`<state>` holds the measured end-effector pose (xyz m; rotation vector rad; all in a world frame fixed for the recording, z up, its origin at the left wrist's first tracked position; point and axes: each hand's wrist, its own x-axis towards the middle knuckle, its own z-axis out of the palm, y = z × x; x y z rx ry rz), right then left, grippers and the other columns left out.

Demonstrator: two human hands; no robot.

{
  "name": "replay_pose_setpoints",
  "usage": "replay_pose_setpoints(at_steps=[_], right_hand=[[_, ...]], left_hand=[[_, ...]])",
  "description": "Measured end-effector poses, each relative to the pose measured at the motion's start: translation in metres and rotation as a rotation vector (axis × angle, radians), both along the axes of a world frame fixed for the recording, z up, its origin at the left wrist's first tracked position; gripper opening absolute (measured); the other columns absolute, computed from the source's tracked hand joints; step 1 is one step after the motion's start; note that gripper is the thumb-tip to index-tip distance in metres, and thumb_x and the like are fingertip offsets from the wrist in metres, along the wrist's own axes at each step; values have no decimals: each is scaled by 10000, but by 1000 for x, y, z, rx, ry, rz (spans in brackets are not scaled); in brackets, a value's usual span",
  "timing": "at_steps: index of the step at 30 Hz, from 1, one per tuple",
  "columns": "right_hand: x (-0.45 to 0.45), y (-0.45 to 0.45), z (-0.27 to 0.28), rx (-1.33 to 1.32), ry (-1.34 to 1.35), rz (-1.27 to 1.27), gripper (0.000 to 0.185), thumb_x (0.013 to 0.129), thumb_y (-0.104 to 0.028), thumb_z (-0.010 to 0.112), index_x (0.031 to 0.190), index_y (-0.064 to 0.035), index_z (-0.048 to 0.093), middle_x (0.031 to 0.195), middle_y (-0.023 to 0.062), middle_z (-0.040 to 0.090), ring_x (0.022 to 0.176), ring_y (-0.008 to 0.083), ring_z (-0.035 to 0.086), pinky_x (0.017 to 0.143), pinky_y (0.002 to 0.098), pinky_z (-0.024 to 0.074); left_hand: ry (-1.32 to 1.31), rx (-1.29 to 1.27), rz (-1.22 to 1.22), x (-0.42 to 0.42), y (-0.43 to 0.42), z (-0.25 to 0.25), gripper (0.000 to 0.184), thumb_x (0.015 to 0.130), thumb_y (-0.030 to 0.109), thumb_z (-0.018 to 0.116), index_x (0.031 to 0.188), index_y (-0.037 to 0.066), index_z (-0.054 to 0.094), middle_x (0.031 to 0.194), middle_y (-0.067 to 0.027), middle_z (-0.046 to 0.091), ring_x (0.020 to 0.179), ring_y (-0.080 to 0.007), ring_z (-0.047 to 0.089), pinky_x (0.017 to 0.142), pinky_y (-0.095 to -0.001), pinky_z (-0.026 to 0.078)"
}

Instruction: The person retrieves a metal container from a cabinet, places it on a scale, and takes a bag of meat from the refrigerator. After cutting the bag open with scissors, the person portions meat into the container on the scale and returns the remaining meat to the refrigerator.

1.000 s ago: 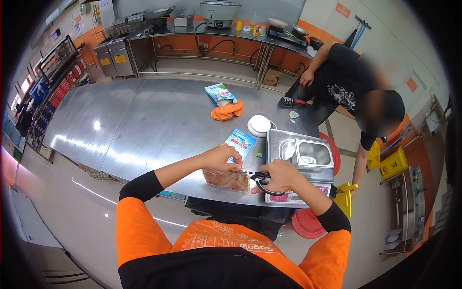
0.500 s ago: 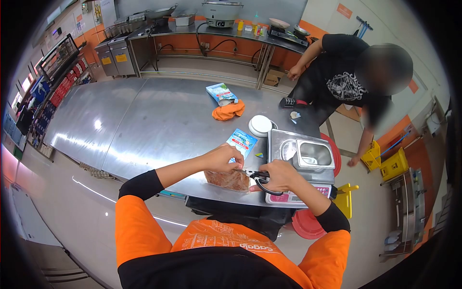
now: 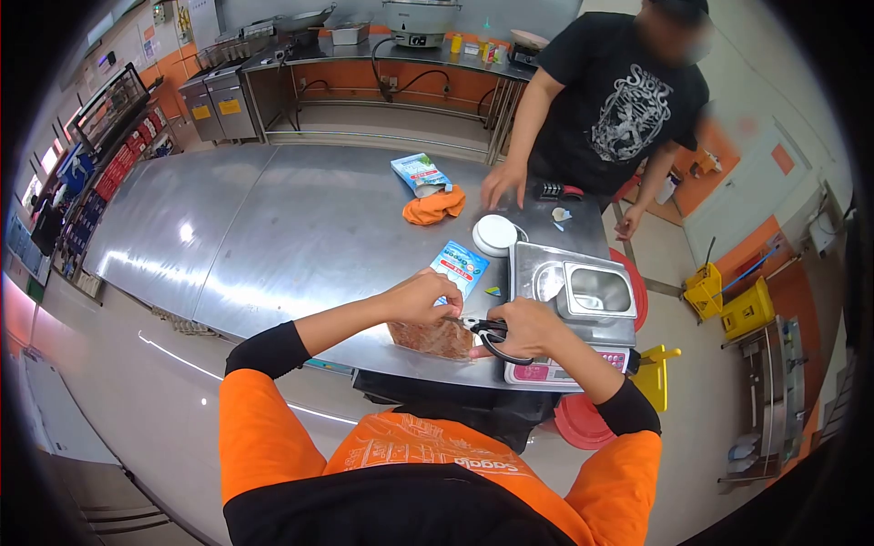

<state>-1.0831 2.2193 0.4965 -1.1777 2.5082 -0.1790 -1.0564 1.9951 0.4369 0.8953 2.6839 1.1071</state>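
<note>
My right hand is closed around the handles of black-handled scissors. Their blades point left, at the top edge of a clear plastic bag with reddish-brown contents. With its fingers pinched, my left hand grips that top edge close to the blades. Whether the blades have cut into the plastic cannot be made out. Just beyond my hands lies a blue and white packet, and a small torn scrap is beside it. A pink and white scale stands by my right hand.
On the scale's steel tray sits a metal container. A white round lidded item, an orange cloth and an opened packet are farther back. Across the table stands a person in black, one hand near the tabletop.
The other person has straightened up and moved closer to the table, bringing one hand over its far edge. My hands, the scissors and the bag have hardly moved.
</note>
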Motion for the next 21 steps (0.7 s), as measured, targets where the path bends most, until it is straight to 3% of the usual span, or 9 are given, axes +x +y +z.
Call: replay_pose_setpoints(at_steps=[11, 14, 21], right_hand=[[-1, -2, -5, -17, 38, 27, 704, 555, -723, 634, 766, -53, 669, 628, 142, 614, 639, 329, 620, 627, 403, 489], [-5, -6, -4, 29, -45, -3, 820, 514, -783, 595, 834, -33, 679, 670, 171, 625, 696, 332, 629, 675, 399, 499], [-4, -12, -3, -1, -39, 15, 755, 537, -763, 600, 798, -58, 682, 643, 150, 619, 673, 313, 629, 653, 396, 495]], left_hand=[[61, 33, 43, 6, -3, -5, 101, 796, 188, 601, 817, 94, 635, 825, -14, 632, 879, -184, 565, 867, -364, 341], [65, 74, 58, 5, -4, -7, 107, 794, 192, 605, 810, 91, 635, 825, -26, 632, 869, -192, 568, 860, -363, 345], [60, 166, 79, 5, -9, -11, 104, 791, 187, 602, 780, 87, 625, 800, -49, 627, 833, -217, 578, 846, -360, 361]])
